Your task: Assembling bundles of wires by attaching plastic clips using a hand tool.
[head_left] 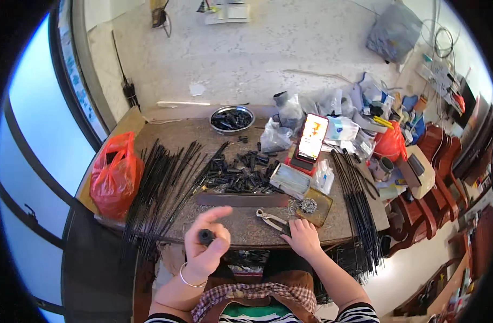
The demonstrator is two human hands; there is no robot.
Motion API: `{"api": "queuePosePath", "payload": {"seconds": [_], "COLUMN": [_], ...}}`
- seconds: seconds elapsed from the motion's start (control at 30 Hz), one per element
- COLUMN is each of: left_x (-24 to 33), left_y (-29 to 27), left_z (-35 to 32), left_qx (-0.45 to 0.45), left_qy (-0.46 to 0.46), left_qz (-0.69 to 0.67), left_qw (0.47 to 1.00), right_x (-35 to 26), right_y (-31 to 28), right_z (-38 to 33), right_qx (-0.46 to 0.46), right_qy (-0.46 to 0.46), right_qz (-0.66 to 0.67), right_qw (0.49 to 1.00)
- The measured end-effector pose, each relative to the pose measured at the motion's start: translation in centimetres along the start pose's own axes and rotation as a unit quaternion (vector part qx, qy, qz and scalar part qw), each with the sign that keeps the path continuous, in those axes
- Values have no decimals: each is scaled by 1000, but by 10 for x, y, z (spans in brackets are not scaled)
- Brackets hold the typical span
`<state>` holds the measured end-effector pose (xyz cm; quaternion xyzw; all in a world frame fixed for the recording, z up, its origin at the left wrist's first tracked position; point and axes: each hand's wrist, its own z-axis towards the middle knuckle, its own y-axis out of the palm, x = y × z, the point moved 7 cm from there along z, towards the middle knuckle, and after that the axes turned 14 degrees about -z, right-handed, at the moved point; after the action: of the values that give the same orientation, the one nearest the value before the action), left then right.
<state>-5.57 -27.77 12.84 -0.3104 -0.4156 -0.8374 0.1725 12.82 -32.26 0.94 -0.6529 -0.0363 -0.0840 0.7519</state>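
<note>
My left hand (201,253) is raised in front of the table edge, curled around a short black tube-like piece (206,237) whose round end faces up. Its index finger points out to the right. My right hand (304,237) is at the table edge, closed over the dark handles of a pair of pincers (269,216). The metal jaws of the pincers lie on the table, pointing left. Just beyond them is a long dark bar (242,200). Behind the bar a heap of similar black pieces (249,172) spreads over the tabletop.
Long thin black rods lie at the left (155,188) and right (358,210). A red bag (114,180) stands at the left edge. A metal bowl (232,129), a lit phone (313,135), a box of thin pins (290,180) and a tray (323,215) crowd the table.
</note>
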Motion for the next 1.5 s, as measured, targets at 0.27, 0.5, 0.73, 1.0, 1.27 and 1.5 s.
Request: {"api": "queuePosePath", "payload": {"seconds": [0.27, 0.5, 0.73, 1.0, 1.27, 1.5], "left_x": [45, 7, -33, 54, 58, 88], "left_y": [11, -13, -124, -260, -300, -315], "left_z": [44, 49, -49, -92, -62, -53], "left_qx": [4, 30, -21, 220, 164, 239], "left_qy": [105, 16, -185, -40, -78, -74], "left_qz": [-153, 36, 487, 853, 885, 805], "left_qw": [983, 999, 853, 471, 430, 537], "right_x": [3, 25, 134, 128, 56, -41], "right_y": [-30, -77, -49, 24, -16, -24], "right_z": [-8, -20, -80, -95, -46, -10], "right_qx": [106, 150, 78, -147, 41, 173], "right_qy": [-97, 10, 358, 408, 329, 101], "right_qz": [144, 302, -11, -193, -167, 61], "right_qw": [979, 942, 930, 880, 929, 978]}}
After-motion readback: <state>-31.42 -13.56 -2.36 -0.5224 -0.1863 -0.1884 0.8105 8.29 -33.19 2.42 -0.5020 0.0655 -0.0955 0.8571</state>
